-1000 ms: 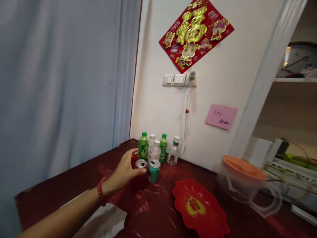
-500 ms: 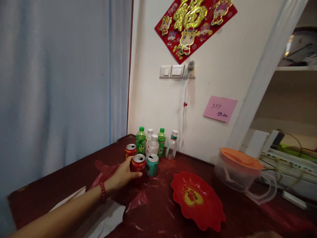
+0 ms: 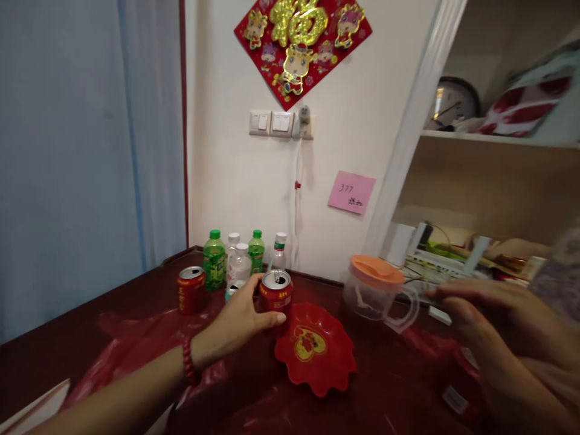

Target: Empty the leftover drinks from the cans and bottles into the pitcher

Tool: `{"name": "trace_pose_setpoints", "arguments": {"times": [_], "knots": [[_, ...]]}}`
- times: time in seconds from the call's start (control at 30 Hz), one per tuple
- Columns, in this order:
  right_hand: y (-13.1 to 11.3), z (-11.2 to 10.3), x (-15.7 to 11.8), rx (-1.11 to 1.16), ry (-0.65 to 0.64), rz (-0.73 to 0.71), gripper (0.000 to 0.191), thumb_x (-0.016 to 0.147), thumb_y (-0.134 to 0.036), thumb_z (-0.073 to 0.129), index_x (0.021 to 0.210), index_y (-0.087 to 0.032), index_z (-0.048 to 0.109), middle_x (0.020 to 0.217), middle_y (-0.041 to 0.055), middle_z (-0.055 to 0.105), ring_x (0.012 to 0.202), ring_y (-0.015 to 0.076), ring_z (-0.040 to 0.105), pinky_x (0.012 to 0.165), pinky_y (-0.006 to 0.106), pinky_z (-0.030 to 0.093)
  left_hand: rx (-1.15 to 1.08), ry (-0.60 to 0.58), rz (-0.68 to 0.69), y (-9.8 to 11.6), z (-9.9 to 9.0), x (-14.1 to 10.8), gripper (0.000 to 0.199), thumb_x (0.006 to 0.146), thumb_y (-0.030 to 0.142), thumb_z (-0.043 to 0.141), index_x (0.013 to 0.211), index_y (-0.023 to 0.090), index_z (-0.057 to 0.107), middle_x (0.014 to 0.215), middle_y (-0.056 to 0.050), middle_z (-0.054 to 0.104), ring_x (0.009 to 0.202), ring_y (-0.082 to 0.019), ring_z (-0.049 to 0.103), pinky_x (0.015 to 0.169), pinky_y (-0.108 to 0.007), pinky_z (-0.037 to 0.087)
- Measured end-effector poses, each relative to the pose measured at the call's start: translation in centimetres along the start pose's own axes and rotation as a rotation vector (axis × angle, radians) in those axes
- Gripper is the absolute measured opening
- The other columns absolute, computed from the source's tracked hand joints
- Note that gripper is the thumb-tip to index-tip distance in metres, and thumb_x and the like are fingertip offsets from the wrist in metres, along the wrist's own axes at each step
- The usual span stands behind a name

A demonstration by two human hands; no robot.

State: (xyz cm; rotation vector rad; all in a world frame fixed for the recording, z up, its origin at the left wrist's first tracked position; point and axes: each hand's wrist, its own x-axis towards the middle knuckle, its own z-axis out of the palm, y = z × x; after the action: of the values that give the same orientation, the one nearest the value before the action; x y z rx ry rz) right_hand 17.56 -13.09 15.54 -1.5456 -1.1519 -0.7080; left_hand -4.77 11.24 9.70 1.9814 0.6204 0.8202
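A red can (image 3: 275, 297) with an opened top is held upright in my left hand (image 3: 240, 317), thumb in front, just behind the left part of the red scalloped plate (image 3: 317, 368). My right hand (image 3: 507, 338) is at the right, blurred, its fingers pointing toward the orange-lidded pitcher (image 3: 371, 287). Under that hand lies a dark red object (image 3: 462, 386) with a white label; whether they touch is unclear. Another red can (image 3: 191, 290) stands at the left, beside a green bottle (image 3: 214, 261). The teal can (image 3: 234, 289) is mostly hidden behind my left hand.
Clear bottles (image 3: 239, 263) and a second green bottle (image 3: 257, 251) stand by the wall. Crumpled red plastic (image 3: 131, 338) covers part of the dark table. Shelves (image 3: 498, 140) with a clock rise at the right; a blue curtain (image 3: 81, 151) hangs left.
My left hand has carried the red can rightward, away from the other cans and toward the plate. My right hand has come into fuller view. The view has turned to the right.
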Motion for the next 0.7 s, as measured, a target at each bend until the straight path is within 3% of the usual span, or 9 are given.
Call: {"name": "trace_pose_setpoints", "arguments": {"times": [0.13, 0.3, 0.5, 0.7], "knots": [[2.1, 2.1, 1.7, 0.096, 0.098, 0.158, 0.033, 0.093, -0.056, 0.061, 0.101, -0.026, 0.070, 0.098, 0.0036, 0.069, 0.092, 0.0253, 0.064, 0.080, 0.037, 0.048, -0.014, -0.109, 0.012, -1.1, 3.9, 2.0, 0.071, 0.068, 0.034, 0.080, 0.130, 0.017, 0.049, 0.133, -0.013, 0.065, 0.123, -0.029, 0.061, 0.108, -0.043, 0.045], [8.4, 6.1, 1.9, 0.126, 0.107, 0.316, 0.047, 0.086, -0.063, 0.059, 0.100, -0.019, 0.069, 0.100, 0.0083, 0.067, 0.090, 0.0240, 0.061, 0.077, 0.035, 0.048, 0.077, -0.159, 0.010, -3.8, 7.0, 3.2, 0.065, 0.067, 0.033, 0.080, 0.125, 0.019, 0.053, 0.131, -0.012, 0.066, 0.121, -0.031, 0.061, 0.105, -0.042, 0.045], [15.3, 9.8, 0.2, 0.088, 0.204, 0.527, 0.061, 0.078, -0.070, 0.056, 0.102, -0.015, 0.066, 0.108, 0.0134, 0.064, 0.104, 0.0321, 0.057, 0.096, 0.047, 0.040, 0.191, -0.178, -0.040, -5.2, 8.1, 3.5, 0.067, 0.065, 0.032, 0.079, 0.126, 0.022, 0.053, 0.130, -0.011, 0.068, 0.121, -0.032, 0.061, 0.105, -0.042, 0.044], [18.1, 12.7, -2.3, 0.290, 0.247, 0.740, 0.068, 0.071, -0.082, 0.061, 0.091, -0.018, 0.064, 0.081, 0.0059, 0.066, 0.076, 0.0261, 0.061, 0.069, 0.037, 0.048, 0.169, -0.165, -0.034, -5.9, 8.4, 3.4, 0.072, 0.067, 0.040, 0.078, 0.132, 0.024, 0.051, 0.130, -0.011, 0.068, 0.122, -0.035, 0.060, 0.104, -0.044, 0.044]]}}
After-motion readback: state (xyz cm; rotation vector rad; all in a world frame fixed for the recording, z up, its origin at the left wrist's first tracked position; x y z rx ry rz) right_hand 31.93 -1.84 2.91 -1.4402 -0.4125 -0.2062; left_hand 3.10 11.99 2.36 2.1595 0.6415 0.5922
